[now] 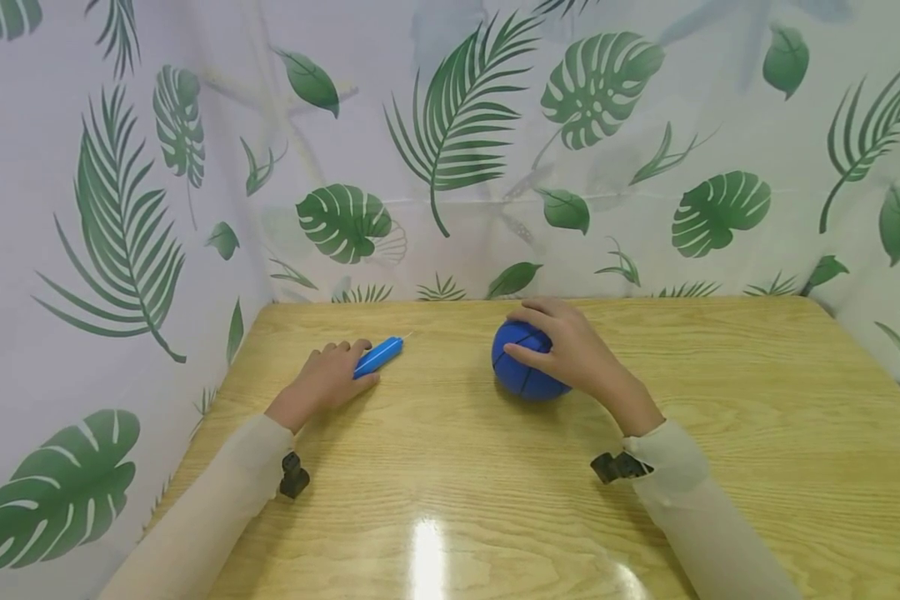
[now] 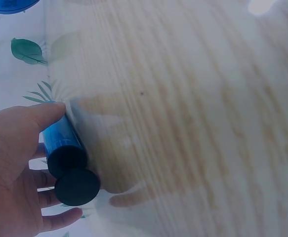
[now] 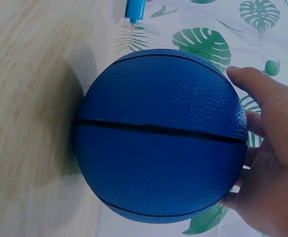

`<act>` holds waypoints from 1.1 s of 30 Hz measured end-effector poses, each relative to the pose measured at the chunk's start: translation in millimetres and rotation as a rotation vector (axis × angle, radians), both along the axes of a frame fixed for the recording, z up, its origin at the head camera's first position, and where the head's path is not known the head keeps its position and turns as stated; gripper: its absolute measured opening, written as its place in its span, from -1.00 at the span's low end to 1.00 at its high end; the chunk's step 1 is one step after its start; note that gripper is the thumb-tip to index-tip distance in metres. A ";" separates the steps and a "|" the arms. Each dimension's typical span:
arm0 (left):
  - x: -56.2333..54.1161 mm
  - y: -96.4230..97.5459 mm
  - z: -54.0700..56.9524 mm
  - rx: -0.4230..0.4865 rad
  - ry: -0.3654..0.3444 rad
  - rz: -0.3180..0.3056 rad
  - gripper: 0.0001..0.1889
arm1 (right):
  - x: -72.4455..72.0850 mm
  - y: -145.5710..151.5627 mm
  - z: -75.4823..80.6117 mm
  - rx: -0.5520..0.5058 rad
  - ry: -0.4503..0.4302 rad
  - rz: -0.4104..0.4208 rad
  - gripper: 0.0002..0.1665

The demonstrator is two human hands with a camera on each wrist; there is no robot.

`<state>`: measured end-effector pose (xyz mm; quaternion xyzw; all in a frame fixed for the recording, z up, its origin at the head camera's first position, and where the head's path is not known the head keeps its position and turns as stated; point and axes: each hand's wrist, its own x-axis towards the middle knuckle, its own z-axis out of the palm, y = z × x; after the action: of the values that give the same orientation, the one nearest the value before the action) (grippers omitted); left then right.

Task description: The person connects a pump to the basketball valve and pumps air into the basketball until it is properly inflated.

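A blue ball pump [image 1: 378, 357] with a thin needle at its far end lies at the left of the table. My left hand [image 1: 328, 377] grips it between thumb and fingers; in the left wrist view its round black handle end [image 2: 77, 186] faces the camera. To the right, a small blue basketball [image 1: 521, 367] with black seams rests on the table. My right hand [image 1: 570, 346] holds it from above, thumb on the near side and fingers curved over the top. Close up in the right wrist view, the ball [image 3: 158, 148] shows a pebbled surface, with fingertips partly hidden behind it.
The wooden table [image 1: 450, 467] reaches back to a white curtain [image 1: 495, 250] printed with green leaves, which also hangs along the left and right sides. Each wrist wears a black camera mount [image 1: 294, 477]. Light glares off the table's near part.
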<state>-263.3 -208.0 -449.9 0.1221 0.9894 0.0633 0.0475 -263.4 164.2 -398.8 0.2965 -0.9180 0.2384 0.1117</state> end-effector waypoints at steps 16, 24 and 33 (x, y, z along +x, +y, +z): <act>-0.9 -0.8 2.0 -0.012 -0.019 0.005 -0.27 | -0.1 -2.4 -1.1 0.001 -0.001 0.004 -0.38; -1.7 -0.7 4.4 -0.011 -0.018 0.002 -0.26 | -1.1 -4.8 -1.5 0.000 0.007 0.014 -0.37; -2.3 -2.5 3.6 -0.025 -0.013 0.005 -0.26 | 0.6 -6.6 -0.5 -0.001 -0.006 0.021 -0.32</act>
<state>-265.6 -210.5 -446.4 0.1184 0.9901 0.0517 0.0550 -262.7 157.6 -399.3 0.3051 -0.9152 0.2406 0.1067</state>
